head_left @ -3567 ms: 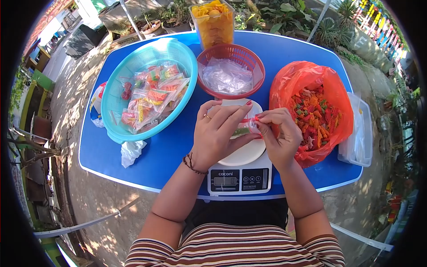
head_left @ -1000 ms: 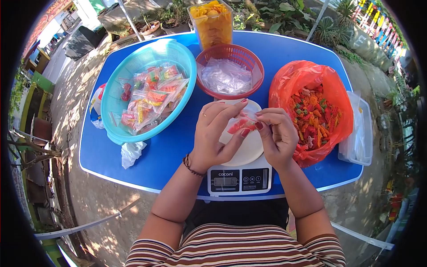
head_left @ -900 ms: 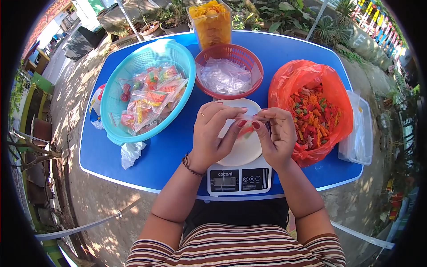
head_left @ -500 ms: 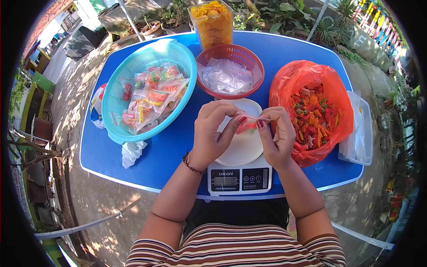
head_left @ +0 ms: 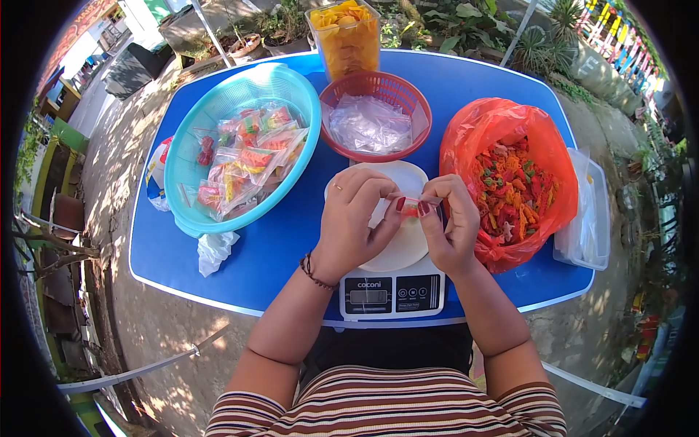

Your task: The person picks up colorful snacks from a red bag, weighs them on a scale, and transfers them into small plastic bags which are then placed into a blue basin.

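Observation:
Above the white kitchen scale (head_left: 393, 302), both hands pinch the top edge of a small clear zip bag (head_left: 411, 212) with red and green pieces inside. My left hand (head_left: 357, 218) closes thumb and finger on the edge near its middle. At the right end, my right hand (head_left: 453, 224) grips the same edge, fingers curled. Part of the bag is hidden behind the fingers. Under it, the scale's round white plate (head_left: 389, 255) shows between the hands.
A turquoise basket (head_left: 178, 191) of filled bags stands left, by crumpled plastic (head_left: 217, 252). A red basket (head_left: 424, 135) holds clear bags, before a tub of yellow chips (head_left: 346, 40). Right are a red plastic bag (head_left: 550, 146) of colourful snack pieces and a clear box (head_left: 593, 233).
My left hand has slid right along the bag's top edge, closer to my right hand. The right hand stays nearly in place, still pinching.

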A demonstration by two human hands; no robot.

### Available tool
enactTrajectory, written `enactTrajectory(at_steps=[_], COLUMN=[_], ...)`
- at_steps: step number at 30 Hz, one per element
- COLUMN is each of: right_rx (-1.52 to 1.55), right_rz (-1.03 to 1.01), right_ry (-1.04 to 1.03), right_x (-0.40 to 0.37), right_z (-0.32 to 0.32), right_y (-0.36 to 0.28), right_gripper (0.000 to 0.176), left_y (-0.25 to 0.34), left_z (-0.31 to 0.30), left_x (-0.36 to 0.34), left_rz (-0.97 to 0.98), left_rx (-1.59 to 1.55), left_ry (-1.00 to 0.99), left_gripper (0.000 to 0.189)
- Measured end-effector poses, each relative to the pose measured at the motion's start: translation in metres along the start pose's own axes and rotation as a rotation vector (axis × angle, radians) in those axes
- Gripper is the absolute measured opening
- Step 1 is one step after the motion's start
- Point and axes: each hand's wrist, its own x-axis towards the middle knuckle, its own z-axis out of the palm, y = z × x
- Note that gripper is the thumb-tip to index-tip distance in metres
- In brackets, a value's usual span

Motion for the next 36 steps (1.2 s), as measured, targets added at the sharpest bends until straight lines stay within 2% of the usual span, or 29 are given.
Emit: enactTrajectory(at_steps=[6,12,18,21,24,27,30,33,36], right_rx=[-0.042,-0.093,0.11,0.117,0.291,0.304,0.355,0.451,0.522], right_rz=[-0.038,-0.103,0.061,0.059,0.12,0.253,0.254,0.298,0.344], right_ry=[-0.032,-0.062,-0.029,-0.088,-0.02,-0.016,-0.004,0.053,0.039], right_x=[0.0,0.002,-0.001,-0.003,-0.005,-0.003,0.0,0.008,0.014], right_z=[0.0,-0.001,0.007,0.003,0.008,0.002,0.0,0.006,0.014], right_y=[0.001,-0.002,0.001,0.006,0.007,-0.002,0.003,-0.006,-0.01], right_gripper=[0.009,0.012,0.015,0.014,0.012,0.012,0.013,0.013,0.014], left_y=[-0.001,0.0,-0.003,-0.005,0.0,-0.001,0.001,-0.002,0.001], left_z=[-0.001,0.001,0.002,0.0,-0.001,-0.002,-0.004,-0.003,-0.003], left_x=[0.001,-0.001,-0.003,-0.002,-0.001,-0.002,-0.003,-0.002,-0.002], left_rz=[0.076,0.073,0.08,0.11,0.053,0.007,-0.102,-0.011,-0.007], left_rx=[0.054,0.012,0.024,0.051,0.037,0.022,-0.016,0.1,0.175], left_ry=[-0.022,-0.026,0.049,0.065,0.113,0.066,0.01,0.099,0.215], left_gripper=[0.02,0.021,0.02,0.021,0.026,0.04,0.051,0.058,0.06])
